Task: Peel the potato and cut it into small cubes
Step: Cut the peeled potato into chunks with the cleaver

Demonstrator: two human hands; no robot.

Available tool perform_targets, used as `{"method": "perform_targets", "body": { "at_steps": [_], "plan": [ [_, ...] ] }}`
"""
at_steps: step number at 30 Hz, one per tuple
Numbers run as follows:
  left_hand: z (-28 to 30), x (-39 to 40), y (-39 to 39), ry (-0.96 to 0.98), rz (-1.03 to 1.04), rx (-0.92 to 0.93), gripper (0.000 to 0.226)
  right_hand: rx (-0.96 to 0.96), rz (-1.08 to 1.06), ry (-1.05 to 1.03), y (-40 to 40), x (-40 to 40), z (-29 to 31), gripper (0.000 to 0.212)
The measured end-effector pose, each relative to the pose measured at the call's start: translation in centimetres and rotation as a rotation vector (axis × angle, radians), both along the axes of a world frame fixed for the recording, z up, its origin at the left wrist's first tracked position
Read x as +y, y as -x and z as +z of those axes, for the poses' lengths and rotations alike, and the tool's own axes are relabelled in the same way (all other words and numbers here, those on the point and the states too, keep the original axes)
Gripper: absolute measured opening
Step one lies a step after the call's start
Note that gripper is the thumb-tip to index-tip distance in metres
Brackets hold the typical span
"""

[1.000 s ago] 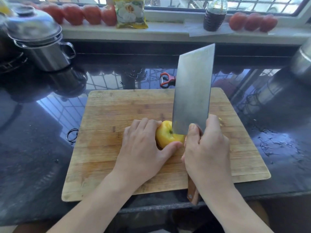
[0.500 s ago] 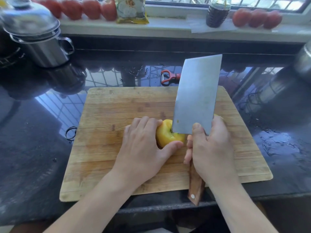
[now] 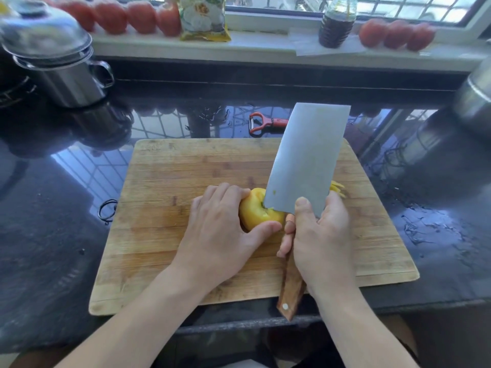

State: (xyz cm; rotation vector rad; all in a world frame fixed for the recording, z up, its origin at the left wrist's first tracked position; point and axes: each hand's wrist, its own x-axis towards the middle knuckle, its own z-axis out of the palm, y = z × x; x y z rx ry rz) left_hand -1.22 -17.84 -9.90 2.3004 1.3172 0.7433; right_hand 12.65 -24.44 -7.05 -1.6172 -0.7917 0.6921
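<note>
A peeled yellow potato [image 3: 255,211] lies near the middle of the wooden cutting board [image 3: 164,187]. My left hand [image 3: 218,235] grips it from the left, fingers over its top and thumb along its near side. My right hand [image 3: 321,232] holds a cleaver [image 3: 305,158] by its wooden handle; the wide blade tilts to the right and its lower edge rests on the potato's right part. Thin yellow cut pieces [image 3: 337,188] show just behind the blade on its right.
A red peeler [image 3: 265,122] lies on the dark wet counter behind the board. A lidded steel pot [image 3: 61,67] stands at the back left, another steel vessel [image 3: 475,99] at the right edge. Tomatoes [image 3: 125,15], a packet and a dark bottle [image 3: 336,25] line the windowsill.
The cleaver's blade has tipped lower and further right, its handle end swinging toward me. My left hand has stayed on the potato.
</note>
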Motion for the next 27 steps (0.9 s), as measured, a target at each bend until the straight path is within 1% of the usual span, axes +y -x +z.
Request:
{"method": "perform_targets", "body": {
  "at_steps": [14,17,20,22,27],
  "plan": [
    [0.2,0.1,0.1,0.036,-0.001,-0.02,0.07,0.203,0.078,-0.02,-0.8,0.3,-0.7,0.012],
    [0.2,0.1,0.1,0.027,0.002,-0.015,0.07,0.203,0.069,-0.032,-0.7,0.5,-0.8,0.012],
    [0.2,0.0,0.2,0.024,0.012,-0.011,0.071,0.251,0.035,-0.045,-0.8,0.5,-0.6,0.012],
    [0.2,0.0,0.2,0.027,0.009,-0.003,0.073,0.224,0.035,-0.039,-1.3,0.2,-0.2,0.012],
    [0.2,0.0,0.1,0.032,0.003,-0.003,0.073,-0.008,0.117,0.027,-2.3,0.1,1.0,0.01]
  ]
}}
